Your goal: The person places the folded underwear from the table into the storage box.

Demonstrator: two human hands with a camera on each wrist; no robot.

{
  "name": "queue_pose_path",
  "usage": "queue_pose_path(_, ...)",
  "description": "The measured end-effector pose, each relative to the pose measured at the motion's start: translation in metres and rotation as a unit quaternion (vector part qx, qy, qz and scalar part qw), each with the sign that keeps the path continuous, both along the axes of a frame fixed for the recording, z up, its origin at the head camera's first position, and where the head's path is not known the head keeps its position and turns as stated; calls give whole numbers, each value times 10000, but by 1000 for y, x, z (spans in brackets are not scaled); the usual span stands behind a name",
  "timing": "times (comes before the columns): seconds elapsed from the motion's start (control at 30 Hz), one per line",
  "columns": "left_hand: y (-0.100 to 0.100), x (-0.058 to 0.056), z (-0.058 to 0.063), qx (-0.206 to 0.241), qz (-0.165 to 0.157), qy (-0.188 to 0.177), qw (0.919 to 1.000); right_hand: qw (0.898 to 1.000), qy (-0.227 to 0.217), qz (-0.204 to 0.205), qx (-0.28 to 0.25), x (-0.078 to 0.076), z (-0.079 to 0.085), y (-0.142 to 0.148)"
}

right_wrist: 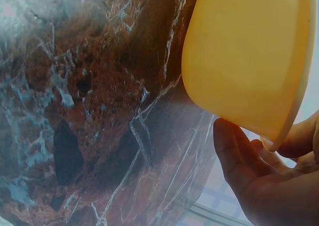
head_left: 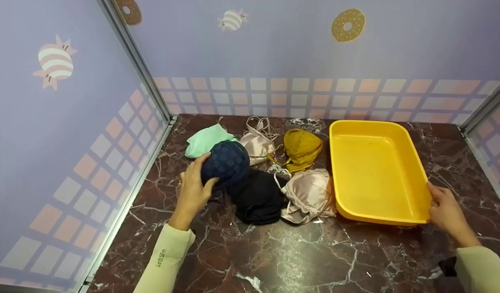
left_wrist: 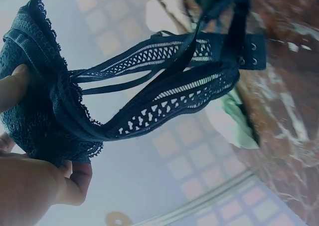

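Note:
My left hand (head_left: pixel 195 189) grips a navy lace bra (head_left: pixel 225 162) by its cup, thumb on one side and fingers on the other. In the left wrist view the bra's openwork bands (left_wrist: pixel 164 99) and straps hang away from the cup, with metal hooks at the band's end. At the right, my right hand (head_left: pixel 449 209) pinches the rim of a yellow plastic basin (head_left: pixel 376 175). The right wrist view shows the thumb and fingers of that hand on either side of the rim. Just below the navy bra lies a black bra (head_left: pixel 258 199), partly covered by it.
Around the navy bra lie a mint green garment (head_left: pixel 207 140), a champagne satin bra (head_left: pixel 258 144), a mustard bra (head_left: pixel 301 148) and a pinkish satin bra (head_left: pixel 311 193) beside the basin. A patterned wall (head_left: pixel 274 49) bounds the dark marble surface (head_left: pixel 307 260) behind, with side panels left and right.

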State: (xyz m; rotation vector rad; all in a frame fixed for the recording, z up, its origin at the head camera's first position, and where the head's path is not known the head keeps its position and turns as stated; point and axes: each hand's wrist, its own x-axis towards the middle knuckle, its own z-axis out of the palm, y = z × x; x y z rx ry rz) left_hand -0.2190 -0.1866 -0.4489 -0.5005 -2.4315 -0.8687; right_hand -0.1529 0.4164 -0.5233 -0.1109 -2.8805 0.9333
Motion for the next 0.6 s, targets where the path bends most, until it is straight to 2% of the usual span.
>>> queue_pose_path(0.33, 31, 3, 39, 577, -595, 710, 9940, 10000, -24, -22, -48, 1, 0, -1)
queue_pose_path(0.6, 64, 4, 63, 720, -1017, 971, 9874, 9999, -37, -39, -155, 1, 1, -2)
